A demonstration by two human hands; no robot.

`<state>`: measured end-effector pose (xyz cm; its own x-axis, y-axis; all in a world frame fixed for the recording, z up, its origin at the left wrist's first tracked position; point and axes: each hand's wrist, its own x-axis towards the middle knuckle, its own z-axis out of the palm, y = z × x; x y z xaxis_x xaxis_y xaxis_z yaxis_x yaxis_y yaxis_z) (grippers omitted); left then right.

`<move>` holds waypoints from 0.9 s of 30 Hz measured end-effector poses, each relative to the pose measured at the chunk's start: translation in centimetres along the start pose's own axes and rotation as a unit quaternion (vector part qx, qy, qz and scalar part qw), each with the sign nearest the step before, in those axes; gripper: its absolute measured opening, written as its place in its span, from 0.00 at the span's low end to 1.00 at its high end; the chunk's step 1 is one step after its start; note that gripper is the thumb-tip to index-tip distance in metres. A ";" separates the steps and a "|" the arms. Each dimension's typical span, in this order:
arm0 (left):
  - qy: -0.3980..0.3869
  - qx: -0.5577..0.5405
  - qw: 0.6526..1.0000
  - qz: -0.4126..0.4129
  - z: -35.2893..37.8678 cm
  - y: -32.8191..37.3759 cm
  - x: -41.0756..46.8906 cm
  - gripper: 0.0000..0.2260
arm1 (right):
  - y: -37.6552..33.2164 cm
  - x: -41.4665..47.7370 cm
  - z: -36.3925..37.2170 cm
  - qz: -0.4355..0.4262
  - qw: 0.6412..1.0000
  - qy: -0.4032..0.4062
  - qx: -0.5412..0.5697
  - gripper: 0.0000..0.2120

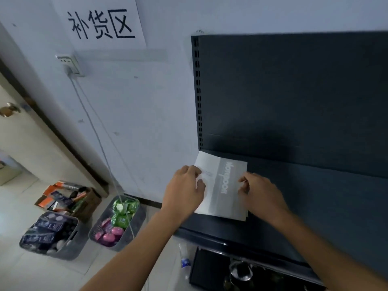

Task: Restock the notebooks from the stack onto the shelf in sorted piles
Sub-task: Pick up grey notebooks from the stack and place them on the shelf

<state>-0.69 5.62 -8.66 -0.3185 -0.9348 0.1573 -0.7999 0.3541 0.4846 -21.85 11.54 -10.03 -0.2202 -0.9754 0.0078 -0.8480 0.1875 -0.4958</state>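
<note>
A white and grey notebook point(222, 185) with "Notebook" printed along its grey band lies flat at the left end of the dark shelf point(315, 198). It looks like a thin pile; page edges show at its near right corner. My left hand point(185, 190) holds its left edge, fingers curled over the cover. My right hand point(259, 192) pinches the right edge. The source stack is out of view.
Grey baskets sit on the floor at lower left: one with green and pink packs point(117, 223), one with dark blue packs point(50, 234). A cardboard box of goods point(69, 200) stands behind them. A cable hangs from a wall socket point(70, 64). A lower shelf point(241, 271) holds dark items.
</note>
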 end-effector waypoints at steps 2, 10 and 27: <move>-0.005 0.025 1.000 -0.014 0.5 -0.2 1.3 0.17 | 0.4 0.1 0.1 0.026 1.000 0.007 0.002 0.11; -0.092 0.063 0.991 -0.078 2.5 -1.9 5.1 0.18 | 0.8 1.6 2.9 0.163 0.987 0.010 0.013 0.12; -0.152 0.054 0.979 -0.126 1.8 -3.4 6.1 0.09 | -1.3 1.0 6.3 0.024 0.969 0.033 -0.245 0.30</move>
<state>-0.81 -1.26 -10.88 -0.2281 -0.9467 -0.2274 -0.9167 0.1302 0.3777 -17.92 9.55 -14.78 -0.2809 -0.9579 0.0587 -0.9597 0.2799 -0.0247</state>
